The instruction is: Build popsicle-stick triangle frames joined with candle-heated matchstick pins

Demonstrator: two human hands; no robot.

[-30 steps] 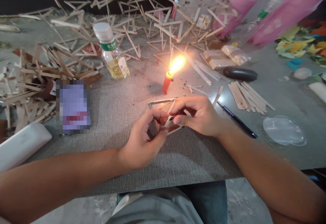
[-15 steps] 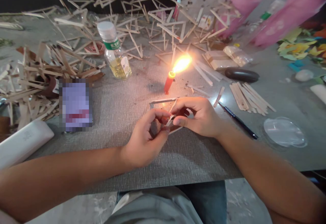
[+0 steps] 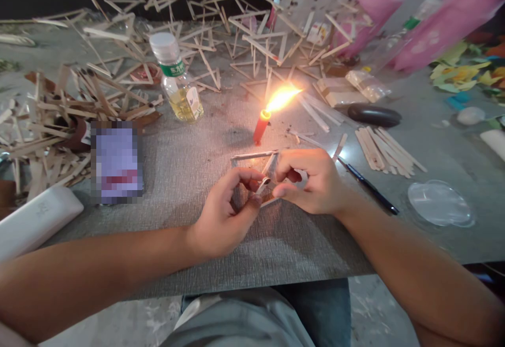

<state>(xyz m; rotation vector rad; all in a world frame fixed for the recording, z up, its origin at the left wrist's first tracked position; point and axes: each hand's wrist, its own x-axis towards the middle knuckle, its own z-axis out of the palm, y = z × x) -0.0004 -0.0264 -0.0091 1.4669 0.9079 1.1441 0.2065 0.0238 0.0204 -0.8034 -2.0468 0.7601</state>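
My left hand (image 3: 228,212) pinches a thin wooden stick (image 3: 262,185) between thumb and fingers. The stick's upper end is curled and looks darkened. Just right of that end is my right hand (image 3: 310,181), its fingers bent and its thumb apart from them, with nothing visible in between. Beyond both hands, a joined pair of sticks (image 3: 254,155) makes an angled piece, partly hidden by my fingers. Another stick (image 3: 271,201) shows below the hands. A red candle (image 3: 260,128) burns upright behind them, its flame leaning right.
Loose sticks (image 3: 381,149), a black pen (image 3: 371,189) and a clear plastic lid (image 3: 440,205) lie at right. A bottle of yellow liquid (image 3: 179,89) stands left of the candle. Stick zigzags (image 3: 205,36) cover the back; a stick pile (image 3: 59,120) and pixelated purple object (image 3: 118,152) are left.
My right hand has let go of the curled stick end and moved slightly right, its thumb and fingers parting. My left hand keeps its hold almost unmoved.
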